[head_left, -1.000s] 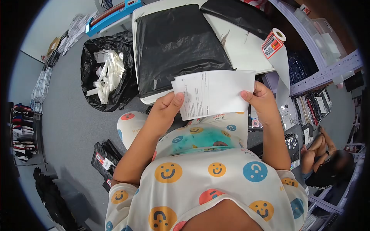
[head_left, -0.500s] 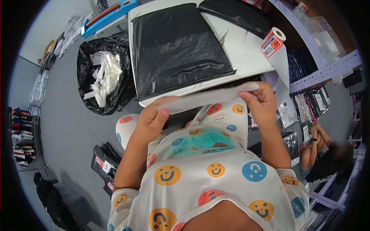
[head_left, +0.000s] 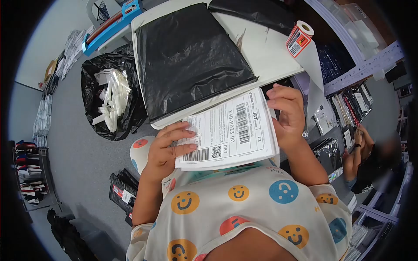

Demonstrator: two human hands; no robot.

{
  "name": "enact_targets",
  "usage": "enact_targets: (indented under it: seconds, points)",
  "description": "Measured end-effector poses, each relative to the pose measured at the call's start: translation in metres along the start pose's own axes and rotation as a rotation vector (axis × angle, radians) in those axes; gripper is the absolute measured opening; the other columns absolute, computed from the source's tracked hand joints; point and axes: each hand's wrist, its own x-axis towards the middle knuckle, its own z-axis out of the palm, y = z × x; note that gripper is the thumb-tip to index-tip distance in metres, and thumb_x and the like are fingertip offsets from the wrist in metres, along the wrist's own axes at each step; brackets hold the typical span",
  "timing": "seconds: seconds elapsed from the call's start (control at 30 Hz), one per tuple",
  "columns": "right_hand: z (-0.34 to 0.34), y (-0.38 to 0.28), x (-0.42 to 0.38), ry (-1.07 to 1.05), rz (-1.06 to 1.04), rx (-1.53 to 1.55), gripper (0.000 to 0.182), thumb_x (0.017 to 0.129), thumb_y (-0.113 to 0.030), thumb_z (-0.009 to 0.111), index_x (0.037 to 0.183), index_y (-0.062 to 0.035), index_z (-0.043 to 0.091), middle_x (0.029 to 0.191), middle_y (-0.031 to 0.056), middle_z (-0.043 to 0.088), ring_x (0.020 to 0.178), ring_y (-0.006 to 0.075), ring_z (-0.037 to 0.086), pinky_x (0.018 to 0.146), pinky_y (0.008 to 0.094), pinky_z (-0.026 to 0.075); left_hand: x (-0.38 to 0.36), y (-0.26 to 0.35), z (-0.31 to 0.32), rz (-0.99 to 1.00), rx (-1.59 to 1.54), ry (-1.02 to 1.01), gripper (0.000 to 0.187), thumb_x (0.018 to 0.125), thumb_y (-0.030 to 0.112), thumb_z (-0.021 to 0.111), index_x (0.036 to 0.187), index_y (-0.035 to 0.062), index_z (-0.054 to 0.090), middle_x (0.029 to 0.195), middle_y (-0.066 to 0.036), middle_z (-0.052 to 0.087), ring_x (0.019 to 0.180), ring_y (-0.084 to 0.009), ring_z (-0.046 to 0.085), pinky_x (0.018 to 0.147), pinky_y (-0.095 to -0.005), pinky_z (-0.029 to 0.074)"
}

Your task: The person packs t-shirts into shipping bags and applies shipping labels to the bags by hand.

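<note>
A stack of white printed shipping labels [head_left: 248, 130] lies at my lap, just in front of the table edge, its barcodes and text facing up. My left hand [head_left: 167, 145] grips the left end, fingers spread over the top sheet and thumb out of sight. At the right edge of the stack is my right hand [head_left: 287, 113], its fingers curled and apart from the thumb, with nothing visible between them. Beyond the labels, a flat black plastic mailer bag [head_left: 191, 61] rests on the white table [head_left: 272, 54].
A roll of red-and-white stickers [head_left: 299, 41] trails its backing strip off the table's right side. Left of the table stands a black bag [head_left: 93, 76] of white scraps. Another person [head_left: 365, 152] works at the right near shelving [head_left: 365, 71]. Black parcels [head_left: 122, 187] lie on the floor.
A narrow white strip stretched between both hands before; now the printed face of the label stack shows there. My right hand's thumb and fingers have come apart. The view has shifted slightly.
</note>
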Motion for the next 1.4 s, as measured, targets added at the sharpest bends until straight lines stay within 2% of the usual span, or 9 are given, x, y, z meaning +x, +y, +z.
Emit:
enact_targets:
  seconds: [0.27,0.47,0.57,0.63,0.67,0.77,0.87,0.97,1.4]
  points:
    - [-0.003,0.000,0.002,-0.071,0.018,0.062,0.030,0.060,0.000,0.071,0.087,-0.0085,0.060,0.100,0.0079,0.052,0.092,0.0231,0.052,0.087,0.0347,0.039,-0.005,-0.002,0.004,-0.023,-0.032,-0.027,0.036,0.064,-0.007,0.048,0.087,0.0105,0.069,0.101,-0.010,0.061,0.106,-0.0325,0.052,0.090,-0.0389,0.039]
    - [-0.009,0.004,0.012,-0.247,0.066,0.276,0.024,0.062,0.002,0.069,0.082,-0.0076,0.059,0.087,0.0049,0.058,0.088,0.0234,0.054,0.080,0.0338,0.043,-0.006,-0.002,0.002,-0.083,-0.118,-0.164,0.045,0.060,-0.013,0.046,0.093,0.0096,0.068,0.106,-0.011,0.059,0.108,-0.0314,0.051,0.091,-0.0388,0.038]
    - [-0.010,-0.004,0.015,-0.359,0.109,0.307,0.015,0.067,-0.001,0.067,0.077,-0.0066,0.057,0.080,0.0048,0.058,0.086,0.0227,0.055,0.089,0.0412,0.038,0.003,0.003,-0.009,-0.174,-0.116,-0.298,0.049,0.060,-0.016,0.044,0.096,0.0078,0.066,0.110,-0.014,0.057,0.108,-0.0303,0.051,0.088,-0.0367,0.041]
    - [-0.009,-0.008,0.017,-0.419,0.143,0.347,0.013,0.067,0.001,0.066,0.076,-0.0063,0.060,0.081,0.0053,0.058,0.084,0.0212,0.055,0.075,0.0329,0.043,0.011,0.004,-0.028,-0.282,-0.153,-0.328,0.050,0.060,-0.018,0.042,0.097,0.0054,0.065,0.112,-0.015,0.055,0.106,-0.0300,0.052,0.085,-0.0348,0.043]
    - [-0.008,-0.010,0.018,-0.451,0.158,0.369,0.012,0.067,0.002,0.066,0.075,-0.0061,0.062,0.082,0.0055,0.059,0.083,0.0204,0.056,0.069,0.0287,0.045,0.016,0.000,-0.031,-0.223,-0.103,-0.222,0.046,0.059,-0.017,0.044,0.095,0.0025,0.064,0.107,-0.016,0.056,0.098,-0.0281,0.056,0.080,-0.0327,0.045]
    - [-0.002,-0.019,0.023,-0.492,0.202,0.387,0.011,0.068,0.000,0.066,0.077,-0.0059,0.062,0.080,0.0053,0.059,0.079,0.0191,0.056,0.064,0.0281,0.045,0.050,0.025,-0.019,-0.076,-0.092,-0.021,0.037,0.062,-0.011,0.051,0.092,0.0042,0.065,0.099,-0.012,0.058,0.089,-0.0250,0.057,0.075,-0.0332,0.045]
    - [0.006,-0.023,0.025,-0.488,0.211,0.428,0.010,0.069,-0.003,0.066,0.077,-0.0062,0.062,0.078,0.0048,0.059,0.075,0.0187,0.057,0.063,0.0279,0.045,0.083,0.037,-0.004,0.297,0.026,-0.156,0.029,0.064,-0.002,0.058,0.090,0.0081,0.067,0.093,-0.007,0.059,0.085,-0.0225,0.057,0.071,-0.0327,0.044]
    - [0.005,-0.028,0.028,-0.522,0.214,0.416,0.012,0.067,-0.001,0.068,0.076,-0.0042,0.061,0.076,0.0075,0.059,0.073,0.0229,0.058,0.068,0.0330,0.045,0.093,0.032,0.008,0.402,0.011,-0.134,0.021,0.064,0.007,0.064,0.085,0.0098,0.068,0.094,-0.004,0.059,0.083,-0.0223,0.056,0.071,-0.0320,0.042]
    - [0.008,-0.026,0.026,-0.508,0.247,0.452,0.013,0.068,-0.006,0.070,0.077,-0.0058,0.060,0.075,0.0064,0.061,0.071,0.0212,0.059,0.065,0.0303,0.045,0.089,0.030,0.015,0.413,0.028,-0.059,0.020,0.058,0.010,0.070,0.078,0.0107,0.068,0.100,-0.004,0.057,0.093,-0.0240,0.052,0.079,-0.0343,0.041]
